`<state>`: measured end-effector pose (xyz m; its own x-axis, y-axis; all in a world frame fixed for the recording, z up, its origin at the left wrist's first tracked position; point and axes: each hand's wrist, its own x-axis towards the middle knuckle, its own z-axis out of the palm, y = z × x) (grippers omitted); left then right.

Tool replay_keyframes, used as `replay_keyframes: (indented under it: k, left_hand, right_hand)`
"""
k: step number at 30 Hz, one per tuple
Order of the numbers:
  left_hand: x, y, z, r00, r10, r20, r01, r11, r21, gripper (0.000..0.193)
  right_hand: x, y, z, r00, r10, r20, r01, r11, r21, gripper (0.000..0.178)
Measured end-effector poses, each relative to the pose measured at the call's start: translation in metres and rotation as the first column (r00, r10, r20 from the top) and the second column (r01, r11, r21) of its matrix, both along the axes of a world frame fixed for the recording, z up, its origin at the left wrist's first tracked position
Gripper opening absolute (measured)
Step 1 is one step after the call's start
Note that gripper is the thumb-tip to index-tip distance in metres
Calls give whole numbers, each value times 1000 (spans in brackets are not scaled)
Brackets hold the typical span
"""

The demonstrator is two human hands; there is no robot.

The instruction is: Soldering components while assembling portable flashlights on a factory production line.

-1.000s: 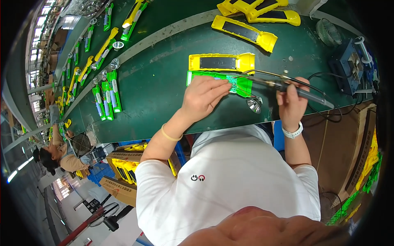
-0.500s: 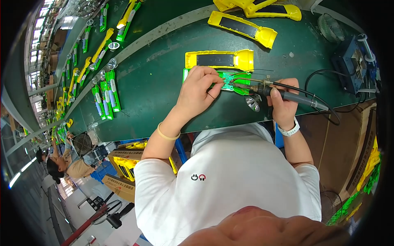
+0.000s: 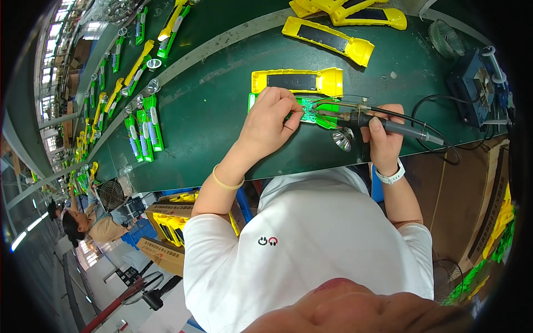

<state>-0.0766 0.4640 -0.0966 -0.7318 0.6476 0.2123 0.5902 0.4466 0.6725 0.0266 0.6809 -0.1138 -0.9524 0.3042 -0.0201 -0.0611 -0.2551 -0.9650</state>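
Note:
My right hand [image 3: 383, 136] is closed round the dark handle of a soldering iron [image 3: 410, 130]. A thin metal tube runs along the iron, and both reach left to a green circuit board [image 3: 308, 110]. The board sits in a green flashlight housing [image 3: 328, 118] lying flat on the bench. My left hand [image 3: 271, 119] rests over the housing's left part, fingertips pinched at the board's edge; what they hold is too small to make out. A shiny reflector [image 3: 342, 140] lies at the housing's near right end. Just beyond is a yellow housing half [image 3: 329, 82] with a dark panel.
More yellow housings [image 3: 355, 49] lie at the back of the green bench [image 3: 205, 122]. A blue soldering station [image 3: 469, 89] stands at right, its cable trailing to the iron. Several green flashlight bodies [image 3: 145, 133] lie at left. Co-workers [image 3: 102, 222] sit farther left.
The soldering iron and thin tube have shifted slightly over the board. My left fingers have moved a little, and the dark wire below them no longer shows.

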Motion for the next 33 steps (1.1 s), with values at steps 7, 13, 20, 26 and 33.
replay_keyframes:
  k: [7,13,20,26,33]
  left_hand:
    - [0,4,11,998,52,-29,-52,998,-17,17]
    - [11,-31,38,976,209,59,-168,899,-403,21]
    - [3,-16,16,998,-64,-14,64,996,57,17]
    - [-7,-35,9,905,-44,-422,80,995,67,25]
    - [1,-87,-11,798,-168,-578,64,978,-196,38]
  right_hand:
    - [0,1,3,999,-36,-16,38,997,73,23]
    - [11,4,0,993,-109,38,107,993,46,23]
    - [9,-1,1,998,-57,-7,58,997,44,24]
    - [7,1,-2,998,-67,-12,67,996,53,24]
    - [7,3,1,993,-113,37,112,993,39,22]
